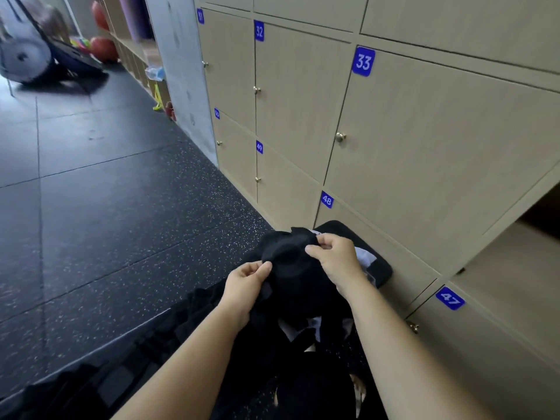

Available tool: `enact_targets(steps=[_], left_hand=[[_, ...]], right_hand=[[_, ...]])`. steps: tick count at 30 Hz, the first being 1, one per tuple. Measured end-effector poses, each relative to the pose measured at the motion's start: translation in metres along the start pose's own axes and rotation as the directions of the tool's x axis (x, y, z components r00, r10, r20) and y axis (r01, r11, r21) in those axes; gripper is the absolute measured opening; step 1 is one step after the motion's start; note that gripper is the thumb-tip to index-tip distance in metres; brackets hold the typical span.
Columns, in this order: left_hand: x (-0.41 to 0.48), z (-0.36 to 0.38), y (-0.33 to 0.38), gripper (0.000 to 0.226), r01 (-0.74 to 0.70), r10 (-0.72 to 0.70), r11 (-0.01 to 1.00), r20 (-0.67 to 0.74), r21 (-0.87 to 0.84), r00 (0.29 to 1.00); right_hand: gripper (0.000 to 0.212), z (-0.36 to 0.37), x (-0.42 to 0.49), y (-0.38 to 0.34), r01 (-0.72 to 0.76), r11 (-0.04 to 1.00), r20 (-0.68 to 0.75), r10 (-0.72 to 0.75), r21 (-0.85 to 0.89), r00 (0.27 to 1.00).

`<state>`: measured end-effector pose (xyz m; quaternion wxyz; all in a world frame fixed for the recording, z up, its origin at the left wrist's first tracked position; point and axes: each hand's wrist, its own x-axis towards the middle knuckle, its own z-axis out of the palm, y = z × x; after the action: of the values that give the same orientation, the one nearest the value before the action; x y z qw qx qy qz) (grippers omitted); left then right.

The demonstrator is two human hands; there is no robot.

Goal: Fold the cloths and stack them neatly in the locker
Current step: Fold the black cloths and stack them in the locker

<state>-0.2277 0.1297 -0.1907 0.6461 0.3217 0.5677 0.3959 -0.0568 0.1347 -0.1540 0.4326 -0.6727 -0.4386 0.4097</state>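
A black cloth (292,268) is bunched up in front of me, held above the floor. My left hand (247,284) pinches its left edge between thumb and fingers. My right hand (335,256) pinches its upper right edge. More dark cloth (169,338) trails down and to the left over the floor. Below my hands lies a pile of dark and pale garments (306,328). An open locker compartment (521,268) shows at the right edge, its inside mostly out of view.
A wall of beige numbered lockers (409,131) with brass knobs fills the right side; doors 33, 48 and 47 are closed. A black cushion or bag (380,263) lies against locker 48. Dark speckled rubber floor (121,222) stretches left; gym balls and gear stand far back.
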Motion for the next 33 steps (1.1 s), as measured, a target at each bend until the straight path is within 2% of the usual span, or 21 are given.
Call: enact_targets(steps=[4, 9, 11, 14, 16, 19, 23, 25, 27, 29, 30, 31, 33], left_hand=[[-0.022, 0.01, 0.018, 0.016, -0.081, 0.086, 0.993, 0.059, -0.084, 0.994], [-0.057, 0.043, 0.055, 0.01, -0.228, 0.247, 0.967, 0.207, -0.113, 0.947], [-0.068, 0.063, 0.065, 0.007, -0.345, 0.343, 0.938, 0.177, -0.017, 0.923], [-0.074, 0.095, 0.076, 0.011, -0.512, 0.501, 0.853, 0.122, 0.098, 0.857], [-0.079, 0.119, 0.082, 0.015, -0.584, 0.561, 0.803, 0.182, 0.118, 0.808], [-0.087, 0.16, 0.082, 0.017, -0.604, 0.578, 0.797, 0.284, 0.005, 0.765], [-0.089, 0.199, 0.076, 0.012, -0.566, 0.534, 0.823, 0.392, -0.041, 0.749], [-0.087, 0.213, 0.074, 0.026, -0.547, 0.45, 0.836, 0.535, 0.028, 0.715], [-0.087, 0.229, 0.074, 0.026, -0.631, 0.386, 0.756, 0.661, 0.173, 0.644], [-0.091, 0.248, 0.073, 0.012, -0.77, 0.376, 0.579, 0.751, 0.268, 0.544], [-0.092, 0.256, 0.071, 0.01, -0.807, 0.382, 0.525, 0.774, 0.269, 0.506], [-0.094, 0.263, 0.069, 0.014, -0.819, 0.392, 0.514, 0.78, 0.254, 0.488], [-0.1, 0.273, 0.064, 0.022, -0.789, 0.413, 0.581, 0.762, 0.201, 0.498]], right_hand=[[0.016, -0.027, -0.023, -0.01, 0.044, 0.979, 0.03, -0.051, 0.198, 0.998], [0.018, -0.074, -0.05, -0.028, 0.152, 0.933, -0.062, -0.139, 0.327, 0.988], [0.021, -0.098, -0.056, -0.035, 0.215, 0.926, -0.147, -0.176, 0.312, 0.973], [0.014, -0.136, -0.061, -0.038, 0.338, 0.929, -0.307, -0.28, 0.152, 0.909], [0.015, -0.161, -0.067, -0.041, 0.371, 0.916, -0.376, -0.293, 0.155, 0.879], [0.015, -0.193, -0.076, -0.041, 0.387, 0.883, -0.398, -0.265, 0.266, 0.878], [0.028, -0.229, -0.084, -0.033, 0.397, 0.892, -0.42, -0.283, 0.214, 0.862], [0.02, -0.243, -0.09, -0.028, 0.358, 0.914, -0.403, -0.259, 0.192, 0.878], [0.018, -0.252, -0.096, -0.022, 0.319, 0.931, -0.4, -0.227, 0.18, 0.888], [0.018, -0.258, -0.102, -0.017, 0.304, 0.939, -0.415, -0.215, 0.16, 0.884], [0.018, -0.261, -0.104, -0.015, 0.302, 0.939, -0.415, -0.213, 0.162, 0.884], [0.018, -0.263, -0.107, -0.013, 0.295, 0.94, -0.41, -0.205, 0.17, 0.889], [0.034, -0.273, -0.12, -0.003, 0.237, 0.949, -0.38, -0.144, 0.21, 0.914]])
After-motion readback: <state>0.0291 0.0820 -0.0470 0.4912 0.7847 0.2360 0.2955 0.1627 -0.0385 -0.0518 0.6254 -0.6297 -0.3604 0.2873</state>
